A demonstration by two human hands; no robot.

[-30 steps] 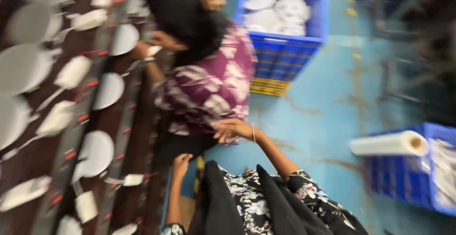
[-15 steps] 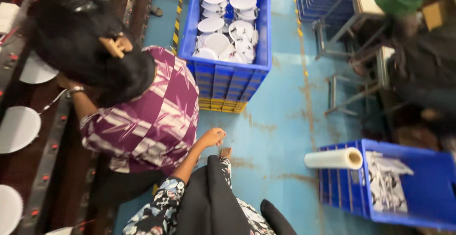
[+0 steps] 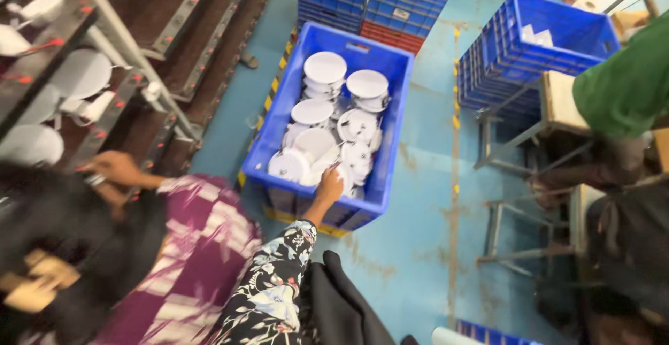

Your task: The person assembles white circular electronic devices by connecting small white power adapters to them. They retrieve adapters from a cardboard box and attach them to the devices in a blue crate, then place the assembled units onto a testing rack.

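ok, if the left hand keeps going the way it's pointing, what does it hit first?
Most likely the white round parts piled in the blue crate: the left hand is already at the pile's near edge, though contact is unclear.

left arm: stretches up from the bottom of the view, nearly straight, in a floral black-and-white sleeve that ends at the wrist.
left wrist: bare, bent slightly forward.
left hand [image 3: 329, 183]: back of the hand faces the camera, fingers curled downward and close together, tips hidden over the near edge of the blue crate [image 3: 390, 143]; whether they grip anything cannot be told.
right arm: not visible.
right hand: out of view.
body: dark cloth at the bottom middle, between the sleeve and the floor.
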